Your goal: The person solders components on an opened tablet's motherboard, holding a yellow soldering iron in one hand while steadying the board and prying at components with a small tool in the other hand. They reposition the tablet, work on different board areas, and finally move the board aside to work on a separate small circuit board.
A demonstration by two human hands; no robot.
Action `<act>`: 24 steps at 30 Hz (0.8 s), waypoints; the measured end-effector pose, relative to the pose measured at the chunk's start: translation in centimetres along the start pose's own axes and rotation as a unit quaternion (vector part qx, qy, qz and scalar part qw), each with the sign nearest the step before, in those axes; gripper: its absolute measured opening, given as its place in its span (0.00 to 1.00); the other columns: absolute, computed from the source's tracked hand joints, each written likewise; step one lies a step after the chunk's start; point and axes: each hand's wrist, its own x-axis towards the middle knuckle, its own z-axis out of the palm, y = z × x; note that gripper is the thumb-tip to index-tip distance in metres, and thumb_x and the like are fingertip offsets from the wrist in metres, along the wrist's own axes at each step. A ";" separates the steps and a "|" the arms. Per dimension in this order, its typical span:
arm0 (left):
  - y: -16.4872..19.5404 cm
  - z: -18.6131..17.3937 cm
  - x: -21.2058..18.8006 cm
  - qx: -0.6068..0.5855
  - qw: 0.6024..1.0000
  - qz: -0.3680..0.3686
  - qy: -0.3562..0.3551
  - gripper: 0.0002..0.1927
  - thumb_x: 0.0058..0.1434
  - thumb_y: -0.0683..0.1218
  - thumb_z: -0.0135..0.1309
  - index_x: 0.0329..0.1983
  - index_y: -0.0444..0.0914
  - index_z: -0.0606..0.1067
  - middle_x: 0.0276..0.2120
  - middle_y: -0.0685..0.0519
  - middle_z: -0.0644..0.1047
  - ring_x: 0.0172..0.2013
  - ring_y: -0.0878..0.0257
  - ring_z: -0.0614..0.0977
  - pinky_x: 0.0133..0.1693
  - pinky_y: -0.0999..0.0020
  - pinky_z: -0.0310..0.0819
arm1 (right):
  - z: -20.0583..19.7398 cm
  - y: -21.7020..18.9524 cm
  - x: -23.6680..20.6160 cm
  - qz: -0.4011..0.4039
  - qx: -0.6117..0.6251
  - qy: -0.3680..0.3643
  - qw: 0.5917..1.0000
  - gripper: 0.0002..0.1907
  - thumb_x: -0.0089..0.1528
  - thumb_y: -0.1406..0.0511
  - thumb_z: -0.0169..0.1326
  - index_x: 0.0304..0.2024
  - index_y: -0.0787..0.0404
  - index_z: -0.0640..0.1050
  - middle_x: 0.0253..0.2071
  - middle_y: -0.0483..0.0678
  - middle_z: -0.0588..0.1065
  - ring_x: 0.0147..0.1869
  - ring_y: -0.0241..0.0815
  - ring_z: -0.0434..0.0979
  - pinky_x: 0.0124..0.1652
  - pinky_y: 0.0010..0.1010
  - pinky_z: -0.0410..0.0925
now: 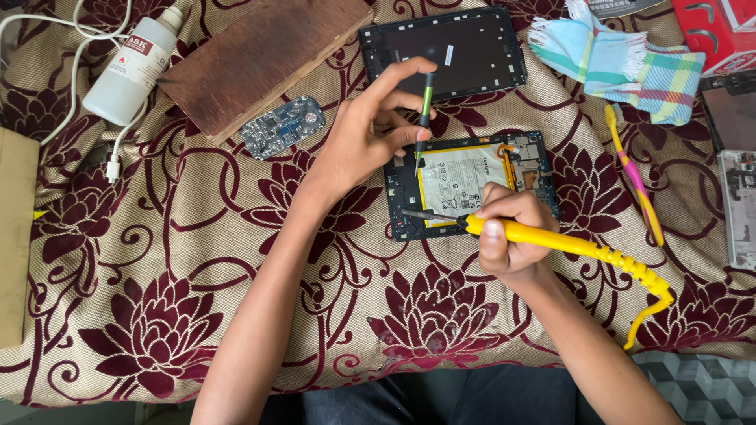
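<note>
A person's two bare arms reach away from the viewer over a cream cloth patterned with maroon flowers. Near the middle lies an opened tablet body (472, 185), back cover off, its pale flat battery and a small circuit board at the right end exposed. The left hand (370, 138) pinches a slim black and green tool (425, 110) between thumb and fingers, tip down at the battery's upper left corner. The right hand (508, 232) is closed around a yellow soldering iron (551, 240), its metal tip lying over the tablet's near left edge. The tablet looks thin, light and rigid, but the soft battery and board seem fragile, so it is probably best gripped by its outer frame. Farther away rest a separate dark screen panel (445, 51), a wooden board (260, 59) and a white bottle (134, 67).
</note>
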 end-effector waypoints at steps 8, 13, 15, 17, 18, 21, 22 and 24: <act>-0.1 0.0 -0.1 -0.001 1.000 0.002 -0.003 0.33 0.66 0.35 0.60 0.70 0.48 0.63 0.50 0.49 0.84 0.40 0.64 0.90 0.28 0.72 0.85 | -0.1 -0.6 0.3 0.007 0.030 -0.001 1.000 0.20 0.73 0.57 0.44 0.34 0.68 0.66 0.22 0.46 0.65 0.20 0.33 0.61 0.22 0.28 0.57; 0.0 0.0 -0.1 0.003 1.000 0.000 -0.002 0.33 0.66 0.35 0.60 0.70 0.48 0.63 0.50 0.50 0.84 0.40 0.65 0.90 0.29 0.72 0.84 | -0.3 -1.0 0.3 0.014 0.029 -0.005 0.999 0.20 0.73 0.58 0.45 0.34 0.69 0.66 0.22 0.48 0.66 0.20 0.34 0.62 0.23 0.29 0.58; 0.0 -0.1 -0.2 0.001 1.000 -0.001 -0.002 0.33 0.66 0.35 0.60 0.70 0.48 0.63 0.50 0.50 0.84 0.40 0.65 0.90 0.29 0.72 0.84 | -0.2 -0.9 0.4 0.014 0.035 -0.001 0.999 0.20 0.73 0.58 0.45 0.34 0.69 0.66 0.22 0.48 0.66 0.20 0.34 0.62 0.23 0.29 0.57; 0.1 -0.1 -0.1 -0.002 1.000 -0.001 -0.003 0.33 0.67 0.34 0.60 0.70 0.48 0.63 0.50 0.50 0.84 0.41 0.65 0.89 0.30 0.73 0.84 | -0.2 -0.9 0.4 0.012 0.036 0.002 0.999 0.20 0.73 0.59 0.45 0.34 0.69 0.66 0.22 0.48 0.66 0.20 0.35 0.62 0.23 0.29 0.58; 0.1 -0.1 -0.1 -0.002 1.000 -0.002 -0.003 0.33 0.67 0.35 0.60 0.70 0.48 0.63 0.50 0.50 0.84 0.40 0.65 0.89 0.29 0.73 0.84 | -0.2 -0.9 0.4 0.010 0.036 0.004 0.999 0.19 0.73 0.59 0.45 0.34 0.69 0.66 0.22 0.48 0.66 0.21 0.35 0.62 0.23 0.30 0.58; 0.2 0.0 -0.1 0.000 1.000 -0.004 -0.002 0.33 0.67 0.35 0.60 0.70 0.48 0.63 0.50 0.50 0.84 0.40 0.65 0.89 0.29 0.73 0.84 | -0.2 -0.8 0.4 0.009 0.033 0.009 0.999 0.19 0.72 0.59 0.46 0.34 0.69 0.66 0.23 0.48 0.66 0.20 0.35 0.61 0.23 0.30 0.58; 0.2 -0.1 -0.2 0.000 1.000 -0.005 -0.002 0.33 0.67 0.34 0.60 0.70 0.48 0.63 0.50 0.50 0.84 0.41 0.65 0.89 0.29 0.73 0.84 | -0.2 -0.9 0.4 0.011 0.033 0.006 0.999 0.19 0.72 0.59 0.46 0.34 0.69 0.66 0.22 0.48 0.66 0.21 0.35 0.62 0.23 0.29 0.57; 0.3 -0.1 -0.2 0.000 1.000 -0.003 -0.002 0.33 0.67 0.34 0.60 0.70 0.48 0.63 0.50 0.50 0.84 0.41 0.65 0.89 0.29 0.73 0.84 | -0.4 -0.9 0.4 0.013 0.033 0.000 0.999 0.19 0.72 0.59 0.45 0.34 0.69 0.66 0.22 0.47 0.66 0.21 0.34 0.62 0.24 0.29 0.57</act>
